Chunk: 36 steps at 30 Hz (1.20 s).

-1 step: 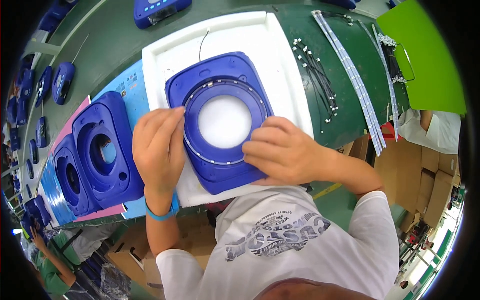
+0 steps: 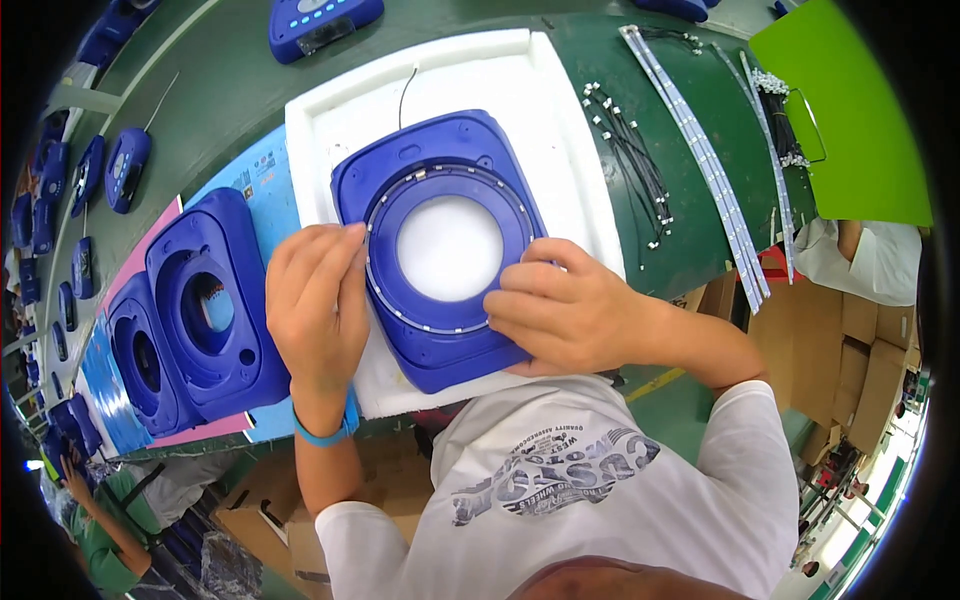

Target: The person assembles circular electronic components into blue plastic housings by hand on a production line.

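A blue plastic housing with a large round opening lies in front of me on a white foam tray. A thin LED strip with small white spots runs round the wall of its ring-shaped recess. My left hand is closed at the ring's left edge, fingertips pinched together beside the strip. Over the ring's lower right my right hand is closed, its fingers curled and covering part of the strip. Whatever either hand grips is hidden. From the housing's far edge a thin black cable sticks out.
Two more blue housings stand at the left. To the right lie several connector cables, long LED strips and a green board. Blue devices sit farther off. Cardboard boxes and other people are nearby.
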Motion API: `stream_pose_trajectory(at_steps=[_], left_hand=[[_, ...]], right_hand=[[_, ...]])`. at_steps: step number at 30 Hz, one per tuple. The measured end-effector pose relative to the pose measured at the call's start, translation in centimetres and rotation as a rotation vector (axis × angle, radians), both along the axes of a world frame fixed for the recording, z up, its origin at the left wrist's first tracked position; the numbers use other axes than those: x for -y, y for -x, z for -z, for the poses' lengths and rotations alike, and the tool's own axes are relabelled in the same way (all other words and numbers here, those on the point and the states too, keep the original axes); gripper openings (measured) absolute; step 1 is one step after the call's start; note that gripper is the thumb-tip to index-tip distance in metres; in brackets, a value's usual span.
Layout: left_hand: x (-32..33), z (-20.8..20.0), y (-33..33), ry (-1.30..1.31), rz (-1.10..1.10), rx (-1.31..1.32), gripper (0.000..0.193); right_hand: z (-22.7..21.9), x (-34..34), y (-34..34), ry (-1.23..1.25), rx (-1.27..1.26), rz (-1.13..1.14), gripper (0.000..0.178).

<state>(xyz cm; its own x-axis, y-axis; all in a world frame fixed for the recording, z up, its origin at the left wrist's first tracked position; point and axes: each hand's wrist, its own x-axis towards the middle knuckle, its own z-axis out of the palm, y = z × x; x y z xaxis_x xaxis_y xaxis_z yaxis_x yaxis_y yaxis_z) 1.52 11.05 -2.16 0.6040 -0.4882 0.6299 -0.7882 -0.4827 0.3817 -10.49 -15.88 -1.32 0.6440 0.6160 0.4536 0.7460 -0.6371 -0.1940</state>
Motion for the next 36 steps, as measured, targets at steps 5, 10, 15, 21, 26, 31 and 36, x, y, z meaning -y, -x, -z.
stream_pose_trajectory(at_steps=[5,10,15,21,26,31,36], left_hand=[[-2.8,-1.0,1.5,0.056,-0.087,0.096,0.025],[-5.3,-1.5,2.7,0.026,-0.198,0.100,0.022],[-7.7,-1.7,3.5,-0.119,-0.351,0.074,0.021],[-9.5,-1.3,3.4,-0.294,-0.480,-0.030,0.037],[-10.3,-1.3,3.4,-0.436,-0.535,-0.131,0.053],[-9.8,-2.7,1.9,-0.514,-0.510,-0.413,0.078],[-10.1,-2.7,0.4,-0.576,-0.443,-0.351,0.096]], right_hand=[[-2.3,1.9,-4.5,0.064,0.201,0.090,0.050],[-4.6,8.5,-16.9,0.225,0.298,0.412,0.054],[-5.9,14.0,-28.6,0.280,0.364,0.572,0.049],[-2.5,17.2,-31.6,0.405,0.209,0.676,0.057],[-1.9,15.1,-30.7,0.338,0.272,0.758,0.058],[-2.8,12.7,-27.3,0.078,0.232,0.620,0.054],[-4.4,5.5,-17.6,-0.083,0.122,0.348,0.052]])
